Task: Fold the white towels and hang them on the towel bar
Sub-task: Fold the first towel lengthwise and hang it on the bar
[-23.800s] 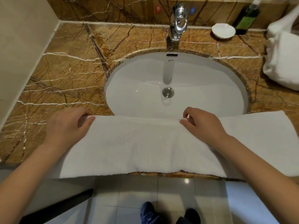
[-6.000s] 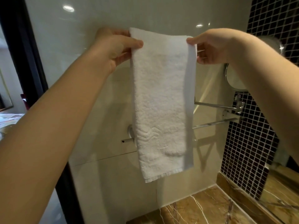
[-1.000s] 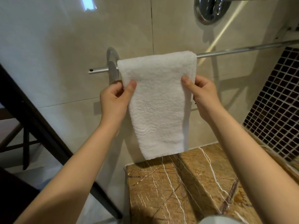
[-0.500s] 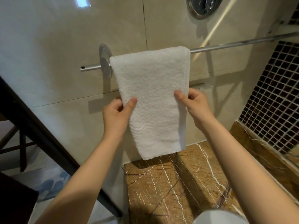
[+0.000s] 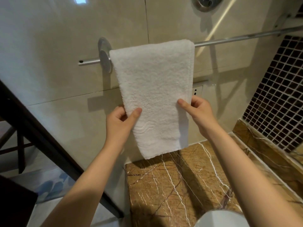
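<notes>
A folded white towel hangs over the chrome towel bar next to the bar's left wall mount. Its lower end reaches just above the marble counter. My left hand pinches the towel's left edge in its lower half, thumb in front. My right hand pinches the right edge at about the same height, thumb on the front face. Both hands grip the hanging layers.
Brown marble counter lies below, with the white sink rim at the bottom. A dark mosaic tile wall stands to the right, a wall socket behind the towel, a chrome round fitting above, a dark door frame to the left.
Both hands have slid down the towel's side edges from near the bar to its lower half. The towel stays draped over the bar.
</notes>
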{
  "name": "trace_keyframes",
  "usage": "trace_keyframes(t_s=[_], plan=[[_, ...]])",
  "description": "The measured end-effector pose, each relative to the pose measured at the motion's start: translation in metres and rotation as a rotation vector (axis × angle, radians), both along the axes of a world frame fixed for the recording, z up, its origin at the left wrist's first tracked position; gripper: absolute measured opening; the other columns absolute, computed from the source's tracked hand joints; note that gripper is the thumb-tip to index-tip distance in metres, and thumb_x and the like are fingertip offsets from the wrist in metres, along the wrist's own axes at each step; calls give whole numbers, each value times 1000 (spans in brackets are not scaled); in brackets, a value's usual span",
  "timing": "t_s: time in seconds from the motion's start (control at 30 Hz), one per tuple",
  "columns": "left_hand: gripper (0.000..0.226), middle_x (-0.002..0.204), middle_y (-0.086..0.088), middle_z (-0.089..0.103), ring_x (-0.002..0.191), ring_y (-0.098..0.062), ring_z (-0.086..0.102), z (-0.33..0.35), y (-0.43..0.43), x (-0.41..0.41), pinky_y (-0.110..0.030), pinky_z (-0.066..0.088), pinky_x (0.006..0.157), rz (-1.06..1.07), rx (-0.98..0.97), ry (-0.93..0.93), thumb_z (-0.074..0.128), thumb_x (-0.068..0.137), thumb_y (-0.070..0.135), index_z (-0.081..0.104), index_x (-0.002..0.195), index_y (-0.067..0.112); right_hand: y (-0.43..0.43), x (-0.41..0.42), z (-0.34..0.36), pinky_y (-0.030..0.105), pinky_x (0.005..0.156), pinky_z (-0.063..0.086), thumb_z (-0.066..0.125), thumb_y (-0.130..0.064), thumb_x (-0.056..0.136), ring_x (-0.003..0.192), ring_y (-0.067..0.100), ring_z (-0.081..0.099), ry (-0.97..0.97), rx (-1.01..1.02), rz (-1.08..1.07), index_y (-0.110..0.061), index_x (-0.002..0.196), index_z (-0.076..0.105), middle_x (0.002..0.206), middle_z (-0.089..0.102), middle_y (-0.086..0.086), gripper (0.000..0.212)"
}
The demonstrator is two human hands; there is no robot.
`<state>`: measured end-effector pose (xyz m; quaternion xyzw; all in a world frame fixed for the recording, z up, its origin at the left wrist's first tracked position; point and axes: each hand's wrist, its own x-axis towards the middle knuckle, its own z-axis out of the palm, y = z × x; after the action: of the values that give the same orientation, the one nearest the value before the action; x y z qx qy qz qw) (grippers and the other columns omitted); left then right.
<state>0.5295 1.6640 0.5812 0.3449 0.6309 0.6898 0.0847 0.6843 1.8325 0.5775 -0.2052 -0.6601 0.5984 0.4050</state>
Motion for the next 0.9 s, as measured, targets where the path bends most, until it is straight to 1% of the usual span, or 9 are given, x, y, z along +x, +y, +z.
trace_keyframes(t_s=[0.07, 0.13, 0.3, 0.37, 0.43, 0.5, 0.6, 0.77, 0.9], plan=[[19, 91, -24, 66, 81, -23, 58, -3, 3, -1, -48, 51, 77, 33, 4, 23, 76, 75, 29, 66, 71, 15, -1, -1, -3, 29, 68, 43, 70, -38, 73, 77, 20, 53, 19, 17, -11, 6, 87, 66, 84, 61, 14, 47], [14, 83, -14, 65, 78, -21, 56, -5, 6, -2, -42, 48, 73, 61, 25, 45, 75, 78, 21, 66, 68, 17, -1, -2, -4, 27, 64, 41, 69, -39, 74, 74, 20, 49, 39, 31, -20, -2, 79, 67, 80, 59, 13, 37], [23, 76, -7, 63, 72, -16, 53, -10, 9, 1, -33, 43, 66, 89, 80, 68, 74, 71, 35, 63, 65, 16, 1, -1, -10, 27, 63, 43, 70, -39, 75, 72, 18, 51, 87, 58, -15, -23, 70, 70, 75, 63, 3, 17], [20, 75, 5, 68, 70, -8, 59, -14, 9, 3, -23, 47, 63, 58, 101, 41, 77, 66, 40, 66, 67, 24, 2, 0, -14, 24, 61, 44, 71, -41, 74, 70, 17, 54, 92, 66, -2, -24, 71, 71, 73, 65, -3, 18], [20, 74, 14, 71, 68, 1, 63, -22, 7, 5, -14, 48, 60, 10, 98, 36, 84, 63, 39, 68, 70, 28, 2, 3, -22, 21, 63, 50, 71, -41, 73, 73, 11, 62, 90, 61, 39, -27, 78, 74, 81, 72, -7, 15], [27, 75, 13, 72, 71, 0, 65, -33, 5, 6, -17, 50, 61, 2, 61, 23, 81, 57, 47, 68, 72, 28, 1, 5, -33, 16, 66, 51, 71, -35, 74, 79, 3, 67, 83, 52, 70, -29, 86, 74, 88, 74, -11, 13], [35, 84, 0, 72, 81, -19, 69, -48, 3, 7, -34, 55, 70, 16, -9, -12, 75, 52, 51, 70, 74, 23, -1, 6, -50, 14, 66, 50, 70, -34, 73, 81, 1, 67, 45, 37, 70, -30, 86, 72, 89, 74, -12, 14], [10, 74, 9, 72, 72, -12, 65, -61, 2, 6, -30, 53, 64, 35, -62, -5, 77, 69, 30, 70, 71, 24, -4, 7, -68, 16, 62, 52, 69, -37, 74, 73, 3, 66, -1, 2, 37, -27, 80, 72, 81, 74, -10, 12], [12, 73, -6, 66, 68, -15, 57, -66, 6, 2, -30, 46, 62, 63, -31, 22, 76, 75, 19, 68, 67, 15, -6, 7, -68, 15, 59, 50, 69, -35, 73, 68, 1, 64, 12, -7, 6, -25, 78, 73, 77, 74, -10, 12]])
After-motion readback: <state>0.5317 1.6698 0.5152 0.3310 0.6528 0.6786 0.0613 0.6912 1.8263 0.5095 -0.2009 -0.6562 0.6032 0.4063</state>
